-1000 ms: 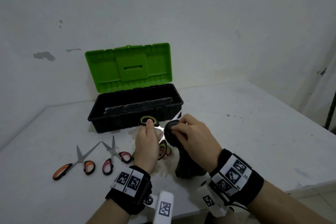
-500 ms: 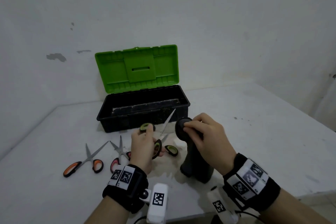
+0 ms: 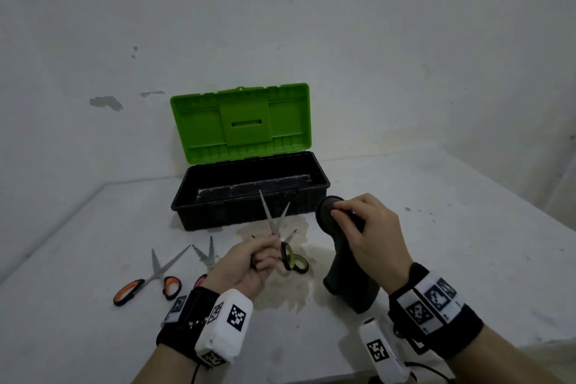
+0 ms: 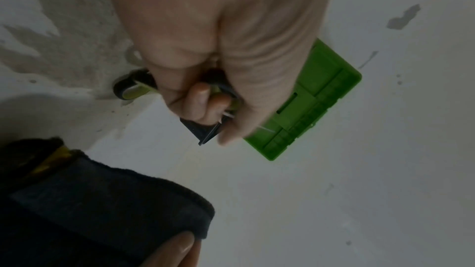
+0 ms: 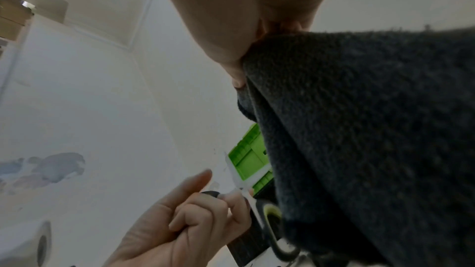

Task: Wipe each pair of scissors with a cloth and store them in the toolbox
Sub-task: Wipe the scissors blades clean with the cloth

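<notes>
Two bare blades stand exposed in the head view: the left hand (image 3: 249, 262) grips the green-and-black-handled scissors (image 3: 274, 221) by the handles, blades parted in a V, long axis upright, tips pointing up and away toward the open black toolbox with green lid (image 3: 249, 196). The right hand (image 3: 364, 227) pinches a dark grey towelling cloth (image 3: 327, 212), held well right of the blades. Wiping along open edges could, I judge, nick fingers through the cloth. Orange-handled scissors (image 3: 146, 284) lie on the white table (image 3: 436, 243), near left.

From the left wrist, curled fingers (image 4: 197, 100) wrap the handles tightly, so slippage seems unlikely.

From the right wrist, the thumb presses cloth folds; blades point at the lid.
</notes>
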Action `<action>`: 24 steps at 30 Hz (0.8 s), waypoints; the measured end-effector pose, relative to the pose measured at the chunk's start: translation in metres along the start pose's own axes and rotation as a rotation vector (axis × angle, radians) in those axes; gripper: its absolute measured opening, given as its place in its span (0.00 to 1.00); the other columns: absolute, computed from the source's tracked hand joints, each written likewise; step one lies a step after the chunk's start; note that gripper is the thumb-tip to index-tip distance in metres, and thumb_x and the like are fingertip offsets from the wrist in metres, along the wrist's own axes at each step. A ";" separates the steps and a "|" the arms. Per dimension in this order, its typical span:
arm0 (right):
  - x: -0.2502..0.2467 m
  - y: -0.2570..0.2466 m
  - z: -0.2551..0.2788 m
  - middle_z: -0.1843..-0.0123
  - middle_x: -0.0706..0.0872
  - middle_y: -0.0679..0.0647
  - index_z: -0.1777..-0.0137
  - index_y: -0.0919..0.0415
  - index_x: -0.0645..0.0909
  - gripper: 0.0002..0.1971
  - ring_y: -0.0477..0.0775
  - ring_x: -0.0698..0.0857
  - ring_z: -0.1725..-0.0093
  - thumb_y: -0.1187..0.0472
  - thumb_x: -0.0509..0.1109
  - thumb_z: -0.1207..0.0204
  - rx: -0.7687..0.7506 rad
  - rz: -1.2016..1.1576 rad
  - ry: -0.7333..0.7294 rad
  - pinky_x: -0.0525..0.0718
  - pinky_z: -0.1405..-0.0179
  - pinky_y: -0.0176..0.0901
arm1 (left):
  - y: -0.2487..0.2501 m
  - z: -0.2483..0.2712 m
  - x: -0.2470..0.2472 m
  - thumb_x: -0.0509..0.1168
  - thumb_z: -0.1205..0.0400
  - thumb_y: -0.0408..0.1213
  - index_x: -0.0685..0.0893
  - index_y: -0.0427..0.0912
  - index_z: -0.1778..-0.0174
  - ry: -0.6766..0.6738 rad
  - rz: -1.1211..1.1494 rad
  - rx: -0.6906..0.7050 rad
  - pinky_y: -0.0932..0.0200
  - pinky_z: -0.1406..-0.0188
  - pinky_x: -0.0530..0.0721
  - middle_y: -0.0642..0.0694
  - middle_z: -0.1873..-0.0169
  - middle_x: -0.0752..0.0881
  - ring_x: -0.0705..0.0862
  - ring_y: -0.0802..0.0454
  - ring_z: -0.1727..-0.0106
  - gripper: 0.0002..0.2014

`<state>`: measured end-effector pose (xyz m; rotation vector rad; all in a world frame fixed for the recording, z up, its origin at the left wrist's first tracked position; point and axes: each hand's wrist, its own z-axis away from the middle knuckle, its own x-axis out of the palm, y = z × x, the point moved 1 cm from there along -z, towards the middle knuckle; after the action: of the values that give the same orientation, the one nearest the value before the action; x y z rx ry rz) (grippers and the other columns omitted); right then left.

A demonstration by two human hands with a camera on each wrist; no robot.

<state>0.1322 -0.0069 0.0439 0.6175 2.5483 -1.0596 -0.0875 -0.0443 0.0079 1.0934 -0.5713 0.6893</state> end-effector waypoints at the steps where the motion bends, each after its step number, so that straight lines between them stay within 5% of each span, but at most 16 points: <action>1: 0.002 0.001 0.001 0.58 0.83 0.47 0.51 0.60 0.91 0.04 0.34 0.80 0.59 0.64 0.76 0.23 -0.006 0.002 -0.009 0.72 0.56 0.17 | -0.001 -0.001 -0.002 0.67 0.26 0.25 0.77 0.32 0.53 0.014 -0.028 0.010 0.70 0.88 0.67 0.43 0.72 0.77 0.69 0.60 0.82 0.08; 4: 0.007 0.002 0.004 0.58 0.84 0.49 0.51 0.59 0.91 0.04 0.40 0.81 0.60 0.63 0.76 0.23 -0.006 0.005 -0.031 0.73 0.56 0.18 | 0.001 -0.002 -0.006 0.63 0.17 0.26 0.79 0.31 0.51 0.034 -0.197 0.061 0.68 0.83 0.72 0.41 0.66 0.80 0.73 0.59 0.78 0.02; 6: 0.007 0.003 0.005 0.57 0.85 0.49 0.50 0.58 0.91 0.04 0.41 0.82 0.59 0.62 0.75 0.23 0.001 -0.003 -0.046 0.74 0.56 0.19 | 0.002 -0.002 -0.009 0.60 0.12 0.31 0.82 0.33 0.47 0.049 -0.365 0.106 0.67 0.79 0.73 0.43 0.63 0.82 0.75 0.57 0.74 0.07; 11: 0.001 0.008 -0.001 0.58 0.86 0.42 0.52 0.50 0.85 0.03 0.38 0.83 0.59 0.58 0.70 0.19 0.151 -0.085 -0.090 0.76 0.59 0.25 | 0.003 0.000 -0.007 0.63 0.12 0.32 0.86 0.38 0.54 0.074 -0.574 0.227 0.65 0.78 0.70 0.46 0.65 0.82 0.74 0.56 0.73 0.08; 16: 0.008 0.017 -0.005 0.62 0.86 0.46 0.51 0.50 0.78 0.03 0.41 0.79 0.67 0.56 0.65 0.16 0.350 -0.204 -0.115 0.75 0.63 0.40 | 0.001 0.000 0.005 0.62 0.12 0.32 0.80 0.38 0.56 0.010 -0.600 0.248 0.67 0.81 0.67 0.46 0.65 0.83 0.71 0.57 0.77 0.07; 21: 0.019 0.017 -0.002 0.74 0.80 0.46 0.52 0.56 0.80 0.04 0.47 0.72 0.75 0.58 0.67 0.17 0.502 -0.361 -0.142 0.71 0.73 0.42 | -0.003 -0.004 0.017 0.61 0.12 0.31 0.81 0.36 0.54 0.001 -0.588 0.265 0.68 0.80 0.70 0.44 0.66 0.85 0.72 0.57 0.76 0.06; 24: 0.020 0.012 0.001 0.67 0.88 0.52 0.51 0.59 0.83 0.05 0.47 0.83 0.71 0.60 0.68 0.17 0.595 -0.459 -0.128 0.79 0.71 0.38 | -0.005 -0.007 0.019 0.62 0.12 0.31 0.81 0.35 0.52 0.005 -0.582 0.269 0.68 0.80 0.70 0.44 0.66 0.86 0.72 0.57 0.76 0.05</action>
<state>0.1207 0.0058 0.0274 0.0695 2.2990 -1.9748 -0.0708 -0.0348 0.0161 1.4259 -0.1344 0.2602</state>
